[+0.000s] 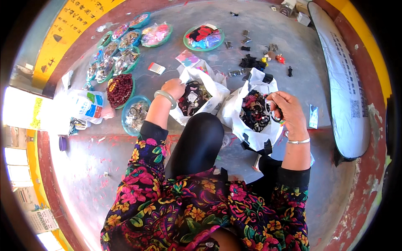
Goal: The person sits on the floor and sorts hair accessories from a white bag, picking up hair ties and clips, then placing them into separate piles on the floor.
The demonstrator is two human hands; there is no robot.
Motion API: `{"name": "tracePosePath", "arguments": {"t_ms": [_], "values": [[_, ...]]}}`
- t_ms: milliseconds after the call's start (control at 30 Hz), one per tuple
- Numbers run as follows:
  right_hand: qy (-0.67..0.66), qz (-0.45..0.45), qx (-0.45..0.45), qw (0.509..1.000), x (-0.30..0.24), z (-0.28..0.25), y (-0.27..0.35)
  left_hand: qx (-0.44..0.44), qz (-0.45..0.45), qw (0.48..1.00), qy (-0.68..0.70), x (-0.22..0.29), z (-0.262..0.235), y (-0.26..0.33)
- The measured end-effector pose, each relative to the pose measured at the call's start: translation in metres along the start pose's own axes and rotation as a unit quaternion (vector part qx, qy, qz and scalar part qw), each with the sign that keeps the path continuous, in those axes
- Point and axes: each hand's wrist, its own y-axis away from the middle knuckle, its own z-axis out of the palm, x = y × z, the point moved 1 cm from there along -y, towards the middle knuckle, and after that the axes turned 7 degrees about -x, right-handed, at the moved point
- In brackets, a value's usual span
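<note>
My black knee (204, 131) is up. Just past it, on the left, is a white bag (217, 93) of small dark things (189, 108). My left hand (172, 88) curls at that bag's edge; I can't tell if it squeezes. Right of my knee is another white bag (231, 117), full of dark loops (256, 121). Over it, my right hand (289, 109) pinches a little black loop (277, 120). Left of my knee sits a blue bowl (124, 119).

floral top (197, 209) | black cuffs (153, 131) | pale left bangle (167, 96) | silver right bracelet (298, 142) | black trousers (197, 144)
</note>
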Motion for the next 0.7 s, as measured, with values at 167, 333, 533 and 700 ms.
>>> {"name": "tracePosePath", "arguments": {"t_ms": [167, 333, 533, 700], "values": [[-0.112, 0.022, -0.015, 0.993, 0.005, -0.009, -0.001, 0.052, 0.215, 0.970, 0.100, 0.073, 0.026, 0.028], [-0.216, 0.006, -0.039, 0.976, 0.002, -0.015, 0.004, -0.133, 0.309, 0.880, 0.335, 0.144, 0.083, 0.065], [-0.258, -0.003, -0.138, 0.956, 0.007, -0.019, 0.005, -0.376, 0.243, 0.693, 0.566, 0.174, 0.123, 0.068], [-0.217, 0.040, -0.012, 0.975, -0.001, -0.012, 0.013, -0.338, 0.145, 0.627, 0.687, 0.155, 0.126, 0.044]]}}
